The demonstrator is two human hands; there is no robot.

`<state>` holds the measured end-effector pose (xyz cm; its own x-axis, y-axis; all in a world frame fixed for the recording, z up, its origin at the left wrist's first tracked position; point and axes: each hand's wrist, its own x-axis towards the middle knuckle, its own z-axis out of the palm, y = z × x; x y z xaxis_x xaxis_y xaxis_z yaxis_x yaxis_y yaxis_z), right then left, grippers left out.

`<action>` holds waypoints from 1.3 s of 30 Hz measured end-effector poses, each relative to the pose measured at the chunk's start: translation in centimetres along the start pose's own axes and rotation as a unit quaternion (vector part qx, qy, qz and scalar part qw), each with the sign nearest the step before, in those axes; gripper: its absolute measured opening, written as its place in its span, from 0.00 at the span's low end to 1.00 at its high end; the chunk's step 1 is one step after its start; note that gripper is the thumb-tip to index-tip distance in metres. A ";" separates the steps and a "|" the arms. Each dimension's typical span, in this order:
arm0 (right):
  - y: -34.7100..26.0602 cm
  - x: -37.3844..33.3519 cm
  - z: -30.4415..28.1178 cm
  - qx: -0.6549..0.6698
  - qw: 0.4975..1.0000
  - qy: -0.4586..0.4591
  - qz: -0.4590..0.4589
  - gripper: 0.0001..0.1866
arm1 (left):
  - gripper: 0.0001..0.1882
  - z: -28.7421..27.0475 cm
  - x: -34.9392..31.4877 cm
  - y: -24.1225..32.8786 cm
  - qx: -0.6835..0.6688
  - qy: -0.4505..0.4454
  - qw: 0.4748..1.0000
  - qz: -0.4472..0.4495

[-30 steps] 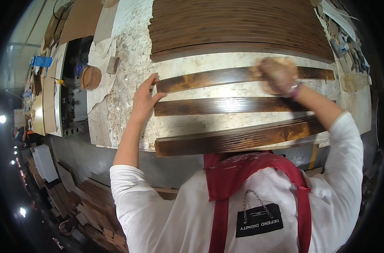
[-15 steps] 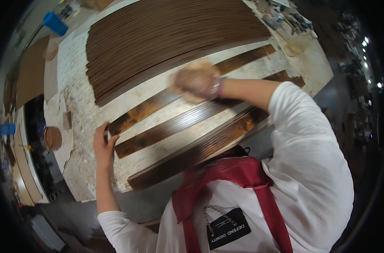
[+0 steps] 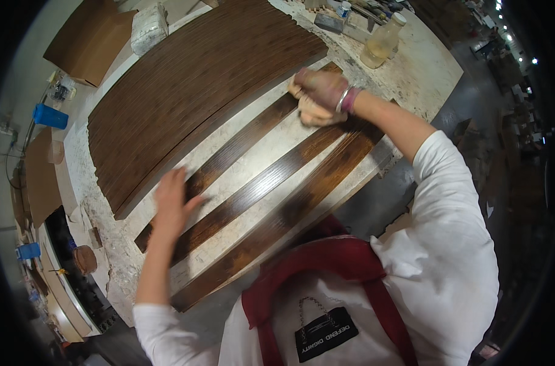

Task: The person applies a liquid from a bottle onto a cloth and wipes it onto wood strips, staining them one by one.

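Note:
Three dark brown wooden strips lie slantwise before me: a far strip, a glossy middle strip and a near strip. My right hand, blurred and purplish as if stained or gloved, is closed on a tan rag. It presses the rag near the right end of the far strip. Over that strip's left part is my left hand, fingers apart and holding nothing; whether it touches the wood I cannot tell. Beyond lies a broad row of brown grooved strips.
The strips lie on a pale, stained worktable. A glass bottle of yellowish liquid stands at the far right near assorted tools. Far left are a cardboard box, a white wrapped bundle and a blue cup.
My right hand has slid the rag rightward along the far strip. My left hand has left that strip's end and moved inward over it. The view has shifted and turned.

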<state>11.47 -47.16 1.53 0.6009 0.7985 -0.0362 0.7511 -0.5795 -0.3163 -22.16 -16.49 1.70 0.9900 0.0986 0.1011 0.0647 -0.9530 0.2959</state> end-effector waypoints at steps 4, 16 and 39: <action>-2.1 -2.1 -2.0 0.037 0.990 0.072 -0.112 0.09 | 0.43 5.3 7.1 4.6 -0.057 -0.087 0.993 -0.048; 7.7 -5.6 -5.9 0.494 0.835 0.241 0.023 0.14 | 0.15 -0.5 6.4 6.4 -0.179 -0.158 0.971 0.000; -22.7 9.2 9.2 0.000 0.965 0.057 -0.256 0.06 | 0.29 1.1 -3.8 -10.9 0.249 0.112 0.959 -0.079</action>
<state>-2.57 -25.20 -0.39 0.1771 0.9570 0.2299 0.9574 -0.1134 -0.2656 -26.50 -6.81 -2.95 0.9147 0.2589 0.3105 0.3185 -0.9344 -0.1594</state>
